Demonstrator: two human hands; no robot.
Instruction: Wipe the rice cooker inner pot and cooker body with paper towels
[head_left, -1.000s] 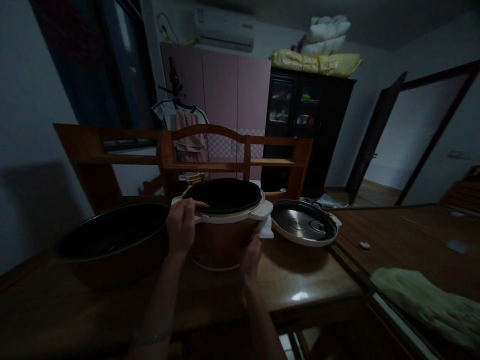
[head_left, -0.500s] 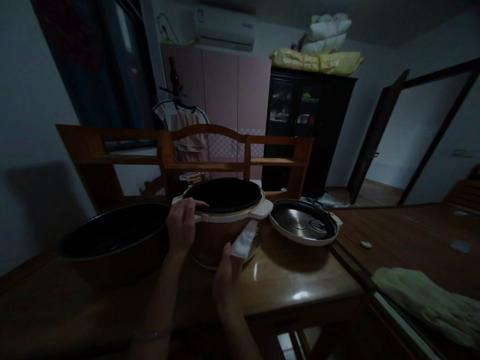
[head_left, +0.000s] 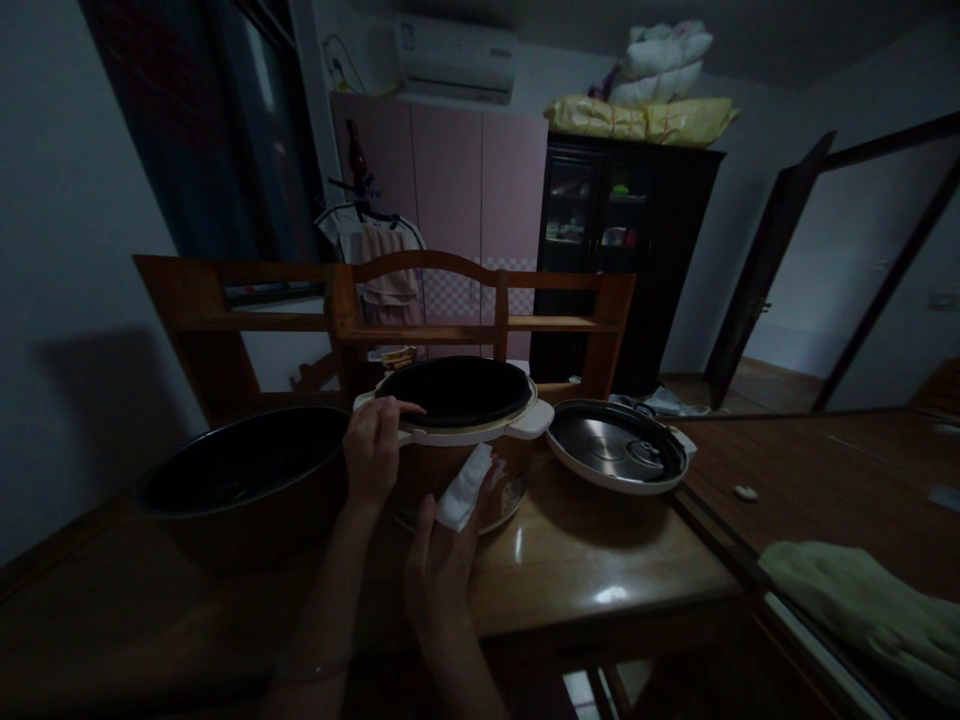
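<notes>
A large round cooker (head_left: 457, 470) with a dark inner rim and pale side handles stands on the wooden table (head_left: 570, 570). At its left handle, my left hand (head_left: 373, 450) grips the rim with one finger stretched over the edge. My right hand (head_left: 444, 560) holds a folded white cloth (head_left: 465, 488) against the cooker's front wall, lower down. To the left sits a wide dark pot (head_left: 247, 490). A round lid (head_left: 619, 447) lies with its metal inner side up, right of the cooker.
Behind the cooker rises a wooden shelf frame (head_left: 427, 262). Beyond the table's right edge are a green cloth (head_left: 855, 600) and a small pale object (head_left: 745, 493) on a brown surface. A dark cabinet (head_left: 675, 260) stands farther back.
My right hand and the white cloth have moved left across the cooker's front. My left hand keeps its place at the left handle. The whole view has shifted slightly.
</notes>
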